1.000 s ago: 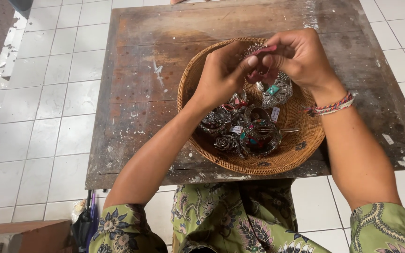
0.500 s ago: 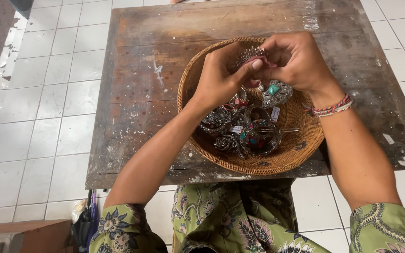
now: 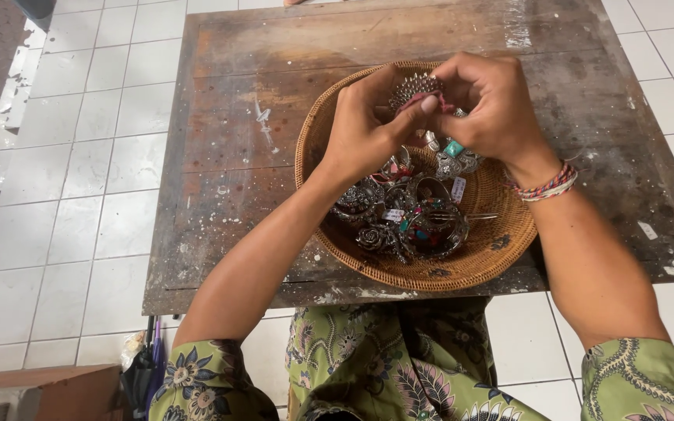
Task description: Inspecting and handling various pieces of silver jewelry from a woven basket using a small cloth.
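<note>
At upper centre, the left hand (image 3: 368,129) and right hand (image 3: 493,105) together pinch a studded silver ornament (image 3: 415,86) with a pink cloth (image 3: 440,105) over the woven basket (image 3: 501,234).

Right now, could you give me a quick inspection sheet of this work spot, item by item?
Surface: worn wooden table, scratched, with pale paint specks.
Job's things: studded silver piece with a pink cloth, held between both hands above a woven basket.
Clutter: silver jewellery pile in the basket, some pieces set with turquoise and red stones, some with small tags.
Hands: left hand and right hand both closed on the studded silver piece; thumb and fingers pinch it. A braided bracelet sits on the right wrist.
Cables: nothing seen.
Surroundings: white tiled floor; folded umbrella near the table's corner.
</note>
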